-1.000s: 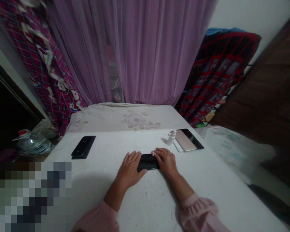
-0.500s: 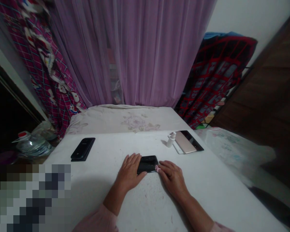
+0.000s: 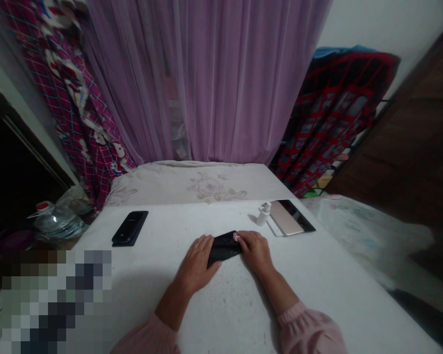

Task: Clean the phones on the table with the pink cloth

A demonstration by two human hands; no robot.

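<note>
A black phone point(image 3: 224, 249) lies tilted on the white-covered table point(image 3: 317, 275), held between my two hands. My left hand point(image 3: 195, 260) lies over its left end, with the thumb along the lower edge. My right hand point(image 3: 255, 250) rests on its right end. A small pink scrap, perhaps cloth point(image 3: 236, 237), shows at my right fingertips against the phone. A second black phone point(image 3: 129, 228) lies to the left, out of reach of my fingers. A small white bottle point(image 3: 264, 214) stands beyond my right hand, next to a gold-backed phone point(image 3: 285, 218) lying on a dark tablet point(image 3: 302, 219).
Floral bedding point(image 3: 210, 188) lies beyond the table's far edge, below a purple curtain point(image 3: 206, 83). A plastic jug point(image 3: 57, 223) sits low at the left. A pixelated patch point(image 3: 55, 300) covers the lower left corner. A dark wooden panel point(image 3: 402, 137) stands at the right.
The black phone has turned, its right end now swung farther from me. My right hand has moved up from below that end to lie on top of it. My left hand has barely moved.
</note>
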